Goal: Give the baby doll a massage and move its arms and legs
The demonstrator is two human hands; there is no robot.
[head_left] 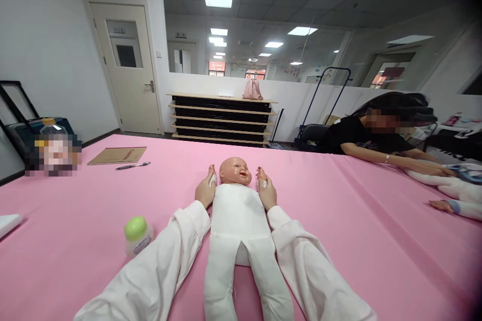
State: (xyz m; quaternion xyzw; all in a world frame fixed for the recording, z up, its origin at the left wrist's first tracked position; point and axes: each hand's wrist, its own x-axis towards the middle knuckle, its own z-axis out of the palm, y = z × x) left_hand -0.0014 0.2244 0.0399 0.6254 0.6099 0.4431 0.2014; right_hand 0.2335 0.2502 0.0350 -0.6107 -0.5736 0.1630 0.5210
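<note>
A baby doll (239, 215) with a hard plastic head and a white cloth body lies on its back on the pink tablecloth (165, 185). Its head points away from me and its legs toward me. My left hand (205, 191) is closed around the doll's arm at the left of its head. On the other side, my right hand (267, 194) grips the other arm, near the little plastic hand. Both doll hands stick up beside the head. To the left of my left sleeve stands a jar (137, 235) with a green lid.
A brown notebook (117, 155) and a pen (133, 165) lie at the far left, near a bottle (52, 130). At the right, a person (361, 135) in black leans over another doll (452, 188). Behind the table is a stack of boards (222, 118).
</note>
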